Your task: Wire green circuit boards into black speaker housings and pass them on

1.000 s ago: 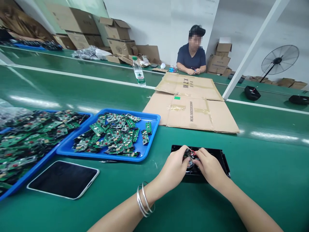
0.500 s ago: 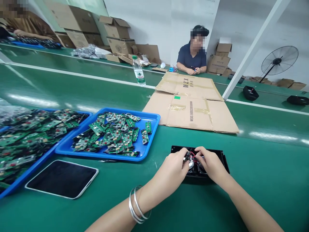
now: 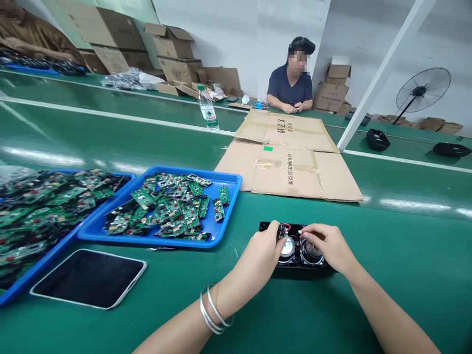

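Note:
A black speaker housing [image 3: 300, 266] lies on the green table, with two round speakers, a left speaker [image 3: 287, 250] and a right speaker [image 3: 308, 256], set side by side in it. Above its left part, my left hand [image 3: 261, 250] is closed on a small circuit board [image 3: 282, 231], held tilted between thumb and fingers. Red wires [image 3: 287, 226] show beside the board. Over the right speaker, my right hand [image 3: 331, 244] pinches a small white connector [image 3: 300, 231], apart from the board. My fingers hide part of the housing.
Left of me stand a blue tray [image 3: 236, 196] of circuit boards, a second fuller tray [image 3: 70, 239] and a tablet [image 3: 88, 278]. Ahead lie flattened cardboard [image 3: 309, 169] and a water bottle [image 3: 208, 110]. A co-worker [image 3: 289, 83] sits across the table.
My right hand has drawn slightly right, away from the circuit board, and the white connector now shows at its fingertips. More of both speakers is visible. My left hand keeps hold of the board.

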### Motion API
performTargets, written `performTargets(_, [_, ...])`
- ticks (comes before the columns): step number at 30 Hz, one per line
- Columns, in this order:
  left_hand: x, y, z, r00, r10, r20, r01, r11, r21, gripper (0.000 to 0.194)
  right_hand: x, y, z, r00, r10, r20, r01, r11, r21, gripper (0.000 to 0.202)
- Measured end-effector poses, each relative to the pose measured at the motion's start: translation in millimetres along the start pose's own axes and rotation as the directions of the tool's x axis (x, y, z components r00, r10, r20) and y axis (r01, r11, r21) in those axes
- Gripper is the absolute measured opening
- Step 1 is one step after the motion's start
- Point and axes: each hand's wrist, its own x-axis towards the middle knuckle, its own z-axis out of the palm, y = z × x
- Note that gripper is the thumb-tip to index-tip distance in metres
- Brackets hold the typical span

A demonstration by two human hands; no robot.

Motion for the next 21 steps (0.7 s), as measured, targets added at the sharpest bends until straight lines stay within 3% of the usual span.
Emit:
performTargets(5, [0.4, 0.8, 2.2, 1.000, -0.008, -0.028, 0.008, 1.000, -0.029, 0.007, -5.2, -10.2, 5.3, 0.992, -0.112, 0.061, 0.118, 0.988, -0.096, 0.013])
performTargets(12, [-0.5, 0.0, 1.8, 0.999, 0.020, 0.034, -0.010, 0.965, -0.262, 0.009, -6.4, -5.6, 18.5, 0.971, -0.241, 0.007, 0.235, 0.942, -0.238, 0.012])
performTargets(17, [-0.3, 0.6, -0.6, 0.999, 0.015, 0.044, -0.003, 0.963, -0.269, 0.010, -6.0, 0.1, 20.3, 0.931, -0.360, 0.063, 0.361, 0.879, -0.310, 0.014])
performTargets(21, [-0.5, 0.7, -1.4, 0.999, 0.024, 0.027, -0.017, 0.967, -0.254, 0.010, -5.7, 3.7, 20.5, 0.921, -0.381, 0.076, 0.384, 0.859, -0.339, 0.015])
